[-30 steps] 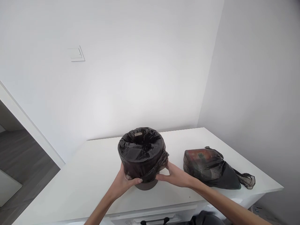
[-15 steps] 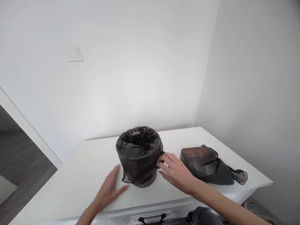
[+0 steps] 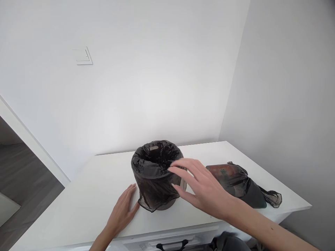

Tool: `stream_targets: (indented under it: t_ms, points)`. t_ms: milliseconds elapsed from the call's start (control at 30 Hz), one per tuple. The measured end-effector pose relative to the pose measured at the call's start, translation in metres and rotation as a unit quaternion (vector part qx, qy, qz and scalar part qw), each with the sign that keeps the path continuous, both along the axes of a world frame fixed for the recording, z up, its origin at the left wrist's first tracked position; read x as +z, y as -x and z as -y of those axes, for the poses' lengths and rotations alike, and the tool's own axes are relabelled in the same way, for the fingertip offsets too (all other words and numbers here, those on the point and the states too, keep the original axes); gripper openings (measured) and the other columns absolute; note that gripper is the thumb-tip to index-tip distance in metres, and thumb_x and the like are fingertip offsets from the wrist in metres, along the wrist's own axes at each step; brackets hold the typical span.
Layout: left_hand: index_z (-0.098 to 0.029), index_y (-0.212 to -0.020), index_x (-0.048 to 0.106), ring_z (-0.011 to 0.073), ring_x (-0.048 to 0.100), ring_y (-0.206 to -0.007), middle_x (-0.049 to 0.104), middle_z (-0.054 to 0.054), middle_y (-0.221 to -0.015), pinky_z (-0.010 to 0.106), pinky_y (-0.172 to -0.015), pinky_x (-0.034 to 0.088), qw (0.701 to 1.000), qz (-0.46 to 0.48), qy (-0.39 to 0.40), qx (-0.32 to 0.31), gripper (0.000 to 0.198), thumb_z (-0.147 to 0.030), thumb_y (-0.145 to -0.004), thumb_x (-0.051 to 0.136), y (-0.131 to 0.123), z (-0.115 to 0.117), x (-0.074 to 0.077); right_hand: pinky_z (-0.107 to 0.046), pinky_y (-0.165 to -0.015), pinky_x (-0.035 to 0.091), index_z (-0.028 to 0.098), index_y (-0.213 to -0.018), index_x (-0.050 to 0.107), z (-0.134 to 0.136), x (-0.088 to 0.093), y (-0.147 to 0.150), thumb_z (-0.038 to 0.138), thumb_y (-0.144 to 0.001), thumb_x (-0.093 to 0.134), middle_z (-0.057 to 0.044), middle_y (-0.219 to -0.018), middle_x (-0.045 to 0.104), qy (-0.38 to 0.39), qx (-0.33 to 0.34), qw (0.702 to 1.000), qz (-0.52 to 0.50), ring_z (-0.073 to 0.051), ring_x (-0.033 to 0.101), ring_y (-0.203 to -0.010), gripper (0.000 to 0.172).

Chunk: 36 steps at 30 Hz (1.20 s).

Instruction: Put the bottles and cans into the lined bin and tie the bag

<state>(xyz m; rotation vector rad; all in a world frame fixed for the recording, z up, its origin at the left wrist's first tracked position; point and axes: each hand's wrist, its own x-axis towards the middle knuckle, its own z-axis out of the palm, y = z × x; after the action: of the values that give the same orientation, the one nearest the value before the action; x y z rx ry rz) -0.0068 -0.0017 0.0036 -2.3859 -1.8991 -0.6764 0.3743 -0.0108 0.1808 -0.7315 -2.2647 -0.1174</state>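
Right hand [image 3: 206, 191] has risen, fingers [image 3: 180, 164] beside the lined bin [image 3: 157, 174].

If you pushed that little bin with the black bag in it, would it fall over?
Probably it would slide rather than tip: the bin looks short and wide, standing upright on the smooth white table. It seems light, with little visible inside. The loose bag liner is thin and floppy, so it might slip under fingers.

Bin liner [image 3: 154, 174]: thin crinkled glossy black plastic. Tied bag [image 3: 243, 186]: same. Tabletop [image 3: 86, 202]: smooth matt white.
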Motion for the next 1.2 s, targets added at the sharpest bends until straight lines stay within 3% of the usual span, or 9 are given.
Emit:
stream_targets:
  t_ms: [100,200,367,600,800,900,1000,1100,1200]
  points:
    - [-0.031,-0.154,0.041,0.0305,0.048,-0.146,0.049,0.007,-0.16,0.05,-0.12,0.042,1.0,0.005,0.018,-0.014,0.058,-0.045,-0.099,0.05,-0.001,0.001,0.001,-0.043,-0.101,0.045,0.021,-0.121,0.064,-0.022,0.012,0.022,0.035,-0.104,0.056,-0.01,-0.113,0.074,-0.002,0.051,0.996,0.074,-0.026,0.065,-0.111,0.023]
    - [-0.03,-0.15,0.044,0.0285,0.045,-0.148,0.048,0.006,-0.161,0.049,-0.121,0.041,1.0,0.008,0.028,0.0,0.053,-0.047,-0.1,0.048,-0.002,0.003,0.001,-0.034,-0.078,0.044,0.022,-0.095,0.066,-0.046,0.011,0.036,0.041,-0.106,0.053,-0.003,-0.078,0.073,0.031,0.048,0.987,0.151,-0.019,0.066,-0.075,0.025]
    - [-0.031,-0.146,0.048,0.0271,0.042,-0.15,0.049,0.003,-0.16,0.049,-0.122,0.041,0.999,0.009,0.036,0.017,0.05,-0.049,-0.1,0.048,-0.003,0.006,0.001,-0.029,-0.059,0.028,0.022,-0.083,0.06,-0.083,0.016,0.028,0.042,-0.105,0.055,-0.004,-0.074,0.072,0.048,-0.032,0.974,0.219,-0.019,0.064,-0.063,0.029]
    - [-0.032,-0.147,0.05,0.0278,0.045,-0.148,0.05,0.003,-0.159,0.049,-0.119,0.044,0.999,0.026,0.028,0.023,0.049,-0.048,-0.1,0.046,-0.003,0.007,-0.002,-0.03,-0.068,0.04,0.021,-0.101,0.058,-0.15,0.012,-0.038,0.033,-0.106,0.05,-0.013,-0.095,0.076,0.113,-0.184,0.939,0.269,-0.027,0.073,-0.083,0.015]
    - [-0.031,-0.147,0.05,0.027,0.043,-0.149,0.049,0.003,-0.16,0.049,-0.121,0.042,0.998,0.03,0.044,0.028,0.049,-0.048,-0.101,0.044,-0.007,0.008,0.002,-0.034,-0.067,0.046,0.016,-0.111,0.057,-0.181,0.009,-0.109,0.033,-0.107,0.039,-0.019,-0.103,0.073,0.197,-0.248,0.9,0.3,-0.032,0.072,-0.091,0.025]
    - [-0.031,-0.147,0.05,0.0271,0.043,-0.149,0.049,0.003,-0.16,0.049,-0.12,0.044,0.998,0.03,0.05,0.033,0.049,-0.048,-0.101,0.044,-0.007,0.008,0.003,-0.036,-0.074,0.05,0.015,-0.119,0.058,-0.184,0.007,-0.133,0.03,-0.106,0.039,-0.019,-0.104,0.073,0.229,-0.253,0.898,0.276,-0.032,0.072,-0.094,0.027]
    - [-0.031,-0.146,0.05,0.0273,0.043,-0.149,0.05,0.003,-0.159,0.05,-0.119,0.044,0.998,0.028,0.045,0.029,0.049,-0.048,-0.101,0.044,-0.006,0.006,0.001,-0.044,-0.091,0.051,0.014,-0.132,0.055,-0.172,0.004,-0.138,0.027,-0.103,0.044,-0.021,-0.124,0.068,0.198,-0.254,0.921,0.221,-0.035,0.067,-0.113,0.034]
    - [-0.03,-0.146,0.05,0.0274,0.044,-0.149,0.05,0.004,-0.159,0.05,-0.12,0.043,0.999,0.024,0.041,0.027,0.048,-0.048,-0.101,0.044,-0.005,0.004,-0.001,-0.053,-0.108,0.043,0.016,-0.14,0.051,-0.139,-0.002,-0.119,0.025,-0.1,0.043,-0.019,-0.143,0.057,0.099,-0.234,0.961,0.11,-0.036,0.057,-0.129,0.041]
    - [-0.031,-0.146,0.051,0.0277,0.045,-0.148,0.05,0.004,-0.159,0.05,-0.119,0.044,0.999,0.021,0.038,0.028,0.048,-0.048,-0.101,0.045,-0.004,0.003,-0.001,-0.05,-0.107,0.046,0.023,-0.129,0.058,-0.091,-0.024,-0.082,0.024,-0.101,0.039,-0.013,-0.132,0.063,0.098,-0.119,0.988,-0.004,-0.031,0.06,-0.123,0.034]
